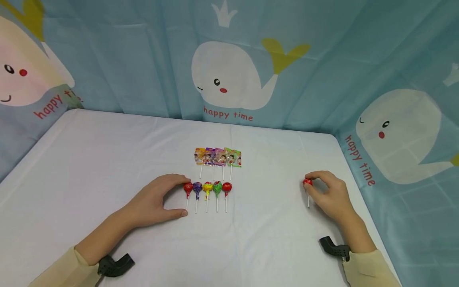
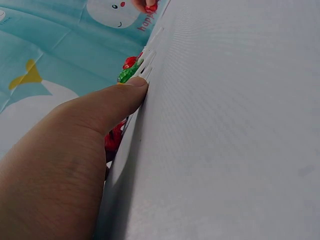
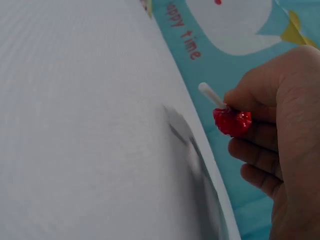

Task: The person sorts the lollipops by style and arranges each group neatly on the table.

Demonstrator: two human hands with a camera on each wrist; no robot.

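Lollipops lie in a row on the white table, sticks toward me: a red lollipop [image 1: 188, 188] at the left end, then a purple one [image 1: 197, 187], a yellow one [image 1: 208, 187], a green one [image 1: 217, 187] and another red one [image 1: 227, 187]. My left hand [image 1: 157, 201] curves beside the left end, index fingertip by the first red head and thumb near its stick; whether they touch is unclear. Over at the right, my right hand [image 1: 331, 195] pinches a separate red lollipop [image 3: 232, 121] by its head between thumb and fingers, white stick pointing toward me.
Behind the row lie several flat lollipops in overlapping printed wrappers [image 1: 218, 156], their sticks pointing toward me. A blue curtain [image 1: 150, 59] with whale prints hangs behind and beside the white table [image 1: 269, 239]. Black wrist devices [image 1: 115, 266] sit at both cuffs.
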